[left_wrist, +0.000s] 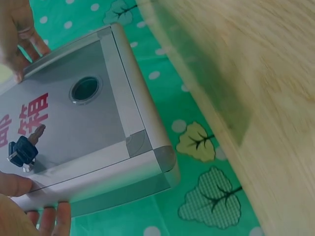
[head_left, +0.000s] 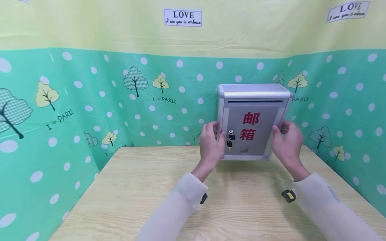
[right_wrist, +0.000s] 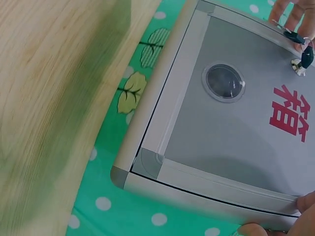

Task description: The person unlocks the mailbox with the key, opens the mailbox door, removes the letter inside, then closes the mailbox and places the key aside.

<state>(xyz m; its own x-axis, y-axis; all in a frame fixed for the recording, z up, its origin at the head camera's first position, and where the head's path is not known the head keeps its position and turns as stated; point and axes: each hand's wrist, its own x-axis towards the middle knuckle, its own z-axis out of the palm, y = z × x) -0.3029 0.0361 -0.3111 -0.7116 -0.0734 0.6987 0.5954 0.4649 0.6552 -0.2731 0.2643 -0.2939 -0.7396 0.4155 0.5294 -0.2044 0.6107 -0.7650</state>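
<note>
A silver-grey metal mailbox (head_left: 268, 117) with red characters is held upright between both hands at the back of the table. My left hand (head_left: 211, 144) grips its left side, thumb on the front edge and fingers around the side. On the opposite side my right hand (head_left: 287, 144) holds it the same way. Two dark-headed keys (head_left: 229, 143) hang from the lock beside the left thumb. Low on the front is a round window (right_wrist: 224, 82). In both wrist views the mailbox's bottom edge (left_wrist: 140, 98) appears apart from the tabletop.
The wooden table (head_left: 135, 194) stretches in front, with a soft shadow below the mailbox. A green dotted curtain (head_left: 169, 117) with printed trees hangs behind and along both sides. Dark straps or devices (head_left: 288, 195) show at the cuffs.
</note>
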